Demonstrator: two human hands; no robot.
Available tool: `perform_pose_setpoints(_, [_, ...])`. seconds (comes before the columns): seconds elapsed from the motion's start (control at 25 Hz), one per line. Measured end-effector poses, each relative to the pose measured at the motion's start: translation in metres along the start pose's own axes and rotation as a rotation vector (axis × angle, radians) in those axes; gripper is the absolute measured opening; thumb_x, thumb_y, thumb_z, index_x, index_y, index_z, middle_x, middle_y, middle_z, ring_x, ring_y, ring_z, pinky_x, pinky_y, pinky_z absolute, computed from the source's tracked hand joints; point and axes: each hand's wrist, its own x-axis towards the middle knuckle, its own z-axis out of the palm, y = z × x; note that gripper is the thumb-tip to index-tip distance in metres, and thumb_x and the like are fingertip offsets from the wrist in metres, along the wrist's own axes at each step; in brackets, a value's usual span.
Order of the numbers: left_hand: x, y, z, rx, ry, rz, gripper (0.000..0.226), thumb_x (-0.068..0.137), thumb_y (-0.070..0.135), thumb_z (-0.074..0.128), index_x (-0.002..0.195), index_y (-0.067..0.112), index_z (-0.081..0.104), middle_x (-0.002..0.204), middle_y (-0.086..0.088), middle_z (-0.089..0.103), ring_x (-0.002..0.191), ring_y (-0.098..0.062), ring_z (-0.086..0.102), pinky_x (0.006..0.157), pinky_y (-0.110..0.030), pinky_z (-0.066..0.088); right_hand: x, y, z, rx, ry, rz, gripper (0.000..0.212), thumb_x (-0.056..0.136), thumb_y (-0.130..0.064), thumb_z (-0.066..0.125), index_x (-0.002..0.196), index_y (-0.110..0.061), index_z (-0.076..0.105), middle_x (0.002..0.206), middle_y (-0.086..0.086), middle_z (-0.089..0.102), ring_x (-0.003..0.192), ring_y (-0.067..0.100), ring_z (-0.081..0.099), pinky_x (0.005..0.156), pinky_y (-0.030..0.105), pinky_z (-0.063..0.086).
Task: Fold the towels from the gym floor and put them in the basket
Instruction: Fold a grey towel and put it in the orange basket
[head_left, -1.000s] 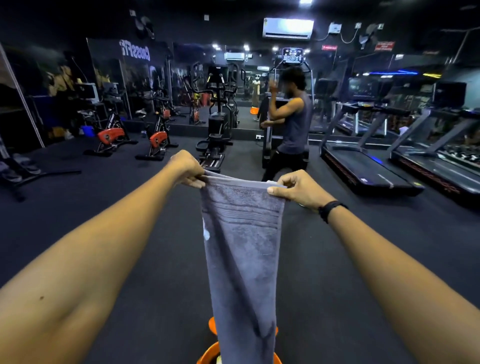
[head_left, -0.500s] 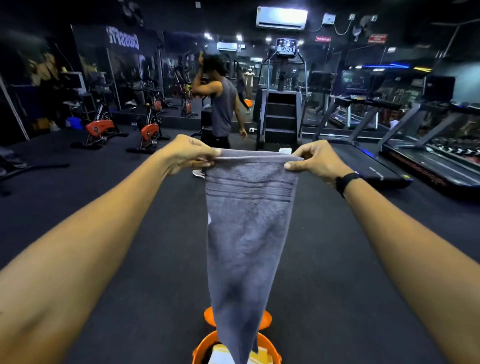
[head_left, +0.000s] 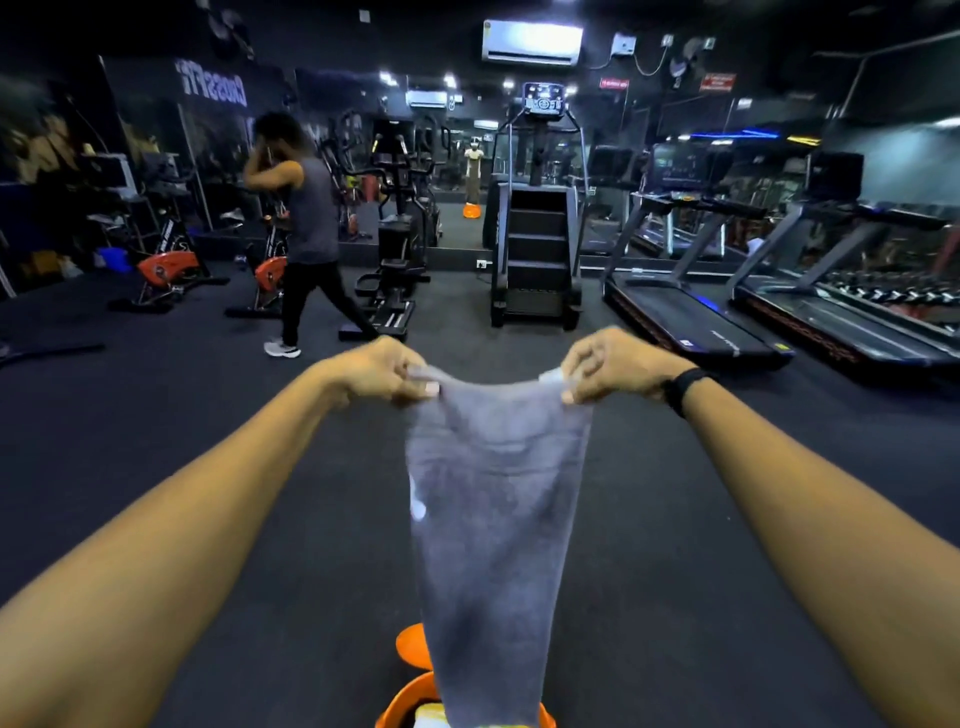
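Fingers: both sets curled, pinching top corners of grey towel (head_left: 496, 525) — one corner per hand.
L hand (head_left: 371, 371): gripped upper-left corner, arm extended fwd.
R hand (head_left: 615, 366): gripped upper-right corner; black band (head_left: 683, 387) on wrist.
Towel: held up at arm's length, top edge sagging slightly btwn hands, hung lengthwise; lower end over orange basket (head_left: 402, 701).
Basket: on dark gym floor (head_left: 649, 545) at bottom edge of view, mostly hidden by towel; pale fabric visible inside.
Bkgd: another person (head_left: 306, 223) stood near exercise bikes; treadmill (head_left: 691, 317) at right.
Image quality: hands motion-blurred — finer finger detail not readable.
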Motion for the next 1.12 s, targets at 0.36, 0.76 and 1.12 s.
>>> perform_pose_setpoints(0.36, [0.000,-0.034,0.024,-0.485,-0.010,-0.164,0.079,0.043,0.048,0.092,0.107,0.008,0.069,0.095,-0.005,0.075,0.087,-0.015,0.071,0.075,-0.030,0.058,0.004,0.036,0.035,0.372,0.001,0.152,0.086,0.049,-0.047,0.090,0.119,-0.003,0.064,0.111,0.010,0.071,0.102,0.025,0.068,0.084,0.038,0.058])
perform_pose_setpoints(0.76, [-0.004,-0.040,0.010,-0.539,0.208,-0.166,0.063,0.060,0.033,0.089,0.114,0.009,0.067,0.108,-0.009,0.072,0.095,-0.018,0.069,0.078,-0.027,0.054,0.004,0.020,0.044,0.401,-0.107,0.240,0.010,0.090,-0.018,0.063,0.094,-0.011,0.069,0.072,-0.001,0.069,0.065,0.010,0.062,0.069,0.026,0.053])
perform_pose_setpoints(1.12, [-0.019,-0.059,0.003,-0.410,0.174,-0.302,0.075,0.043,0.054,0.090,0.100,0.010,0.072,0.095,-0.003,0.075,0.095,-0.022,0.067,0.081,-0.034,0.052,0.000,0.034,0.066,0.472,0.008,0.252,0.039,0.091,-0.030,0.062,0.121,-0.005,0.062,0.114,0.009,0.065,0.104,0.023,0.061,0.097,0.045,0.051])
